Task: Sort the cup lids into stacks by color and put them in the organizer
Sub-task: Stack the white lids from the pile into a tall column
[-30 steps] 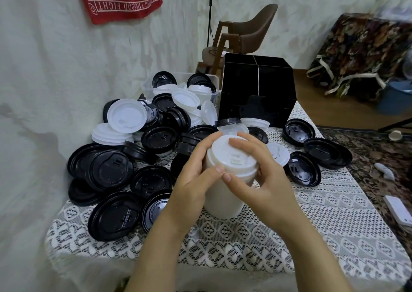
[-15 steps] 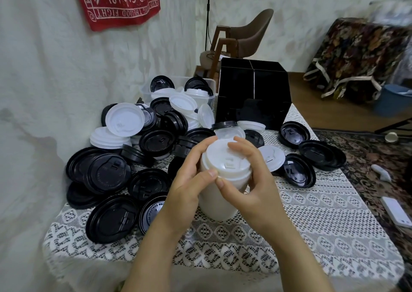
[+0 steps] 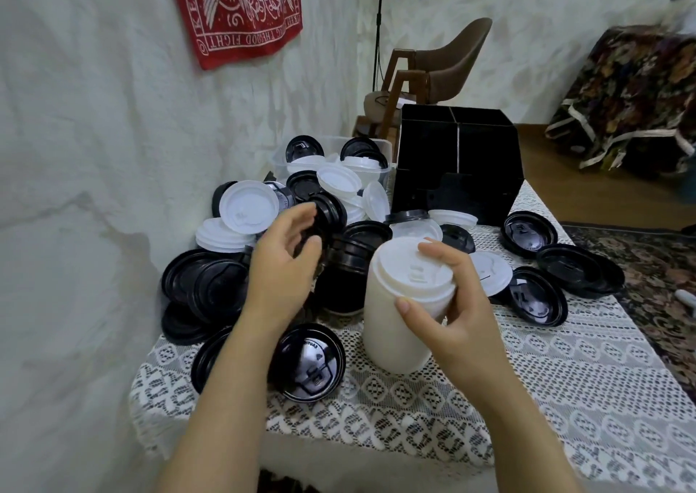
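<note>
A tall stack of white cup lids stands on the lace-covered table. My right hand grips its top, fingers over the upper lid and thumb on the side. My left hand hovers to the left over the heap of black lids, fingers loosely curled and holding nothing. More white lids lie in the heap behind it. The black organizer with its compartments stands at the back of the table.
A clear plastic tub with black and white lids sits left of the organizer. Loose black lids and a white lid lie to the right. A wall runs along the left; a chair stands behind.
My left hand has let go of the white stack and moved left over the black lids. My right hand stays on the stack. The view has shifted left.
</note>
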`<state>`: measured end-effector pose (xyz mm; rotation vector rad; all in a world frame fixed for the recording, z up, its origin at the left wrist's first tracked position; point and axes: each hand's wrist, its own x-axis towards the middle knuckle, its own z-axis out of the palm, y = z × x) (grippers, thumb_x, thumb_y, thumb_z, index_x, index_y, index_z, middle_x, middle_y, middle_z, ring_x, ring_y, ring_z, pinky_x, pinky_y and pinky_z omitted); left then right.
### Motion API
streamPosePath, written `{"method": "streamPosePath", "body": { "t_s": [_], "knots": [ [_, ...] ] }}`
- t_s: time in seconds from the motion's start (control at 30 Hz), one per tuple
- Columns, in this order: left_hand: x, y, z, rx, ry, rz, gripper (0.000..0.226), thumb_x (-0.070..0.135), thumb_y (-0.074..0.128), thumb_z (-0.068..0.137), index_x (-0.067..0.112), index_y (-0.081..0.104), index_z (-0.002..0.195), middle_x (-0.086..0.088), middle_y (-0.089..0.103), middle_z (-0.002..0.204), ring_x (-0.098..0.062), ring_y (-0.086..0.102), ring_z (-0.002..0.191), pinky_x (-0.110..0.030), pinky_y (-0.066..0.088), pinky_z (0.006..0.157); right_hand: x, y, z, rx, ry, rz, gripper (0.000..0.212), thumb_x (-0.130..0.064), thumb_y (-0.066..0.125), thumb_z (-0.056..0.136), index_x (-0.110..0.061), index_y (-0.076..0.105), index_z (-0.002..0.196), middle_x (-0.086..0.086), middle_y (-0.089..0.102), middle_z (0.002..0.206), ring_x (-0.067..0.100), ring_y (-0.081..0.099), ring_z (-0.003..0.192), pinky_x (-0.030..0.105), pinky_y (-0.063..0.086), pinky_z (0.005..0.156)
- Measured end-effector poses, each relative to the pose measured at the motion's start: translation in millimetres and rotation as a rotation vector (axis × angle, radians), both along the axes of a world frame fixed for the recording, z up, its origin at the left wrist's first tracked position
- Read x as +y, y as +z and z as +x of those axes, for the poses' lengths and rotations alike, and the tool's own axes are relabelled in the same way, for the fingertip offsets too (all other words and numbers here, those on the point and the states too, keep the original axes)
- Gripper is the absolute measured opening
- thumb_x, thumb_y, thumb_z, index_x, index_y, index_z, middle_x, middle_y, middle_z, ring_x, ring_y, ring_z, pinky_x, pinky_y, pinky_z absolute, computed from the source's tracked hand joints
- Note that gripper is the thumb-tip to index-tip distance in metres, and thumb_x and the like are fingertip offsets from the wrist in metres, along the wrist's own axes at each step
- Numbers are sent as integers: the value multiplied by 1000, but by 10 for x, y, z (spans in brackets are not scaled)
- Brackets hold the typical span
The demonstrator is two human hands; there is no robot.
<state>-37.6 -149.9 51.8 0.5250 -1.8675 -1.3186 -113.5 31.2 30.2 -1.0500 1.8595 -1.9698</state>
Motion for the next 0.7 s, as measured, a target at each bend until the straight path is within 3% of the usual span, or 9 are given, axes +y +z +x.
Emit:
{"method": "streamPosePath", "body": {
  "t_s": [0.1, 0.23, 0.33, 0.5, 0.53, 0.6, 0.7],
  "knots": [
    [-393, 46, -102, -162, 176, -171, 39, -3, 51, 89, 11, 59, 124, 3, 61, 118, -10, 55, 117, -8, 38, 96, 6, 10, 3, -8, 3, 1, 52, -48, 72, 64, -49, 53, 112, -23, 53, 117, 3, 57, 103, 18, 50, 75],
    [-793, 47, -264, -571, 358, -511, 40, 2, 55, 82, 7, 58, 122, -13, 57, 124, -32, 52, 113, -35, 39, 89, -8, 19, 4, -16, 3, 4, 52, -48, 72, 62, -51, 53, 110, -20, 53, 120, 2, 56, 103, 17, 50, 74],
    [-888, 23, -327, -884, 391, -636, 37, 5, 60, 81, 4, 57, 118, -18, 54, 120, -38, 51, 110, -39, 39, 81, -18, 19, -1, 0, 0, 10, 51, -49, 71, 62, -52, 52, 110, -20, 52, 121, 3, 56, 105, 17, 49, 76],
    [-891, 156, -302, -778, 421, -578, 21, -11, 47, 75, 3, 57, 87, -15, 53, 94, -34, 51, 85, -32, 30, 60, -21, 15, -9, 8, 2, 7, 50, -48, 71, 63, -52, 52, 109, -25, 51, 119, 3, 56, 106, 17, 49, 76],
    [-895, 181, -281, -732, 432, -558, 23, -10, 46, 75, 5, 58, 89, -14, 55, 92, -36, 53, 87, -33, 33, 62, -20, 16, -8, 7, 3, 7, 49, -49, 71, 63, -53, 52, 108, -25, 51, 119, 3, 56, 105, 17, 49, 76],
    [-876, 226, -215, -582, 462, -478, 34, -3, 47, 83, 12, 59, 111, -15, 61, 100, -39, 57, 96, -36, 41, 72, -18, 19, -7, 5, 1, 11, 50, -49, 71, 63, -53, 52, 109, -24, 51, 120, 3, 56, 106, 17, 49, 76],
    [-734, 281, -104, -287, 425, -356, 42, 3, 45, 92, 18, 50, 131, -12, 61, 112, -32, 56, 101, -36, 43, 85, -12, 17, -5, 16, -5, 24, 50, -51, 70, 63, -53, 51, 109, -25, 51, 119, 3, 55, 106, 16, 48, 77]
  ]
}}
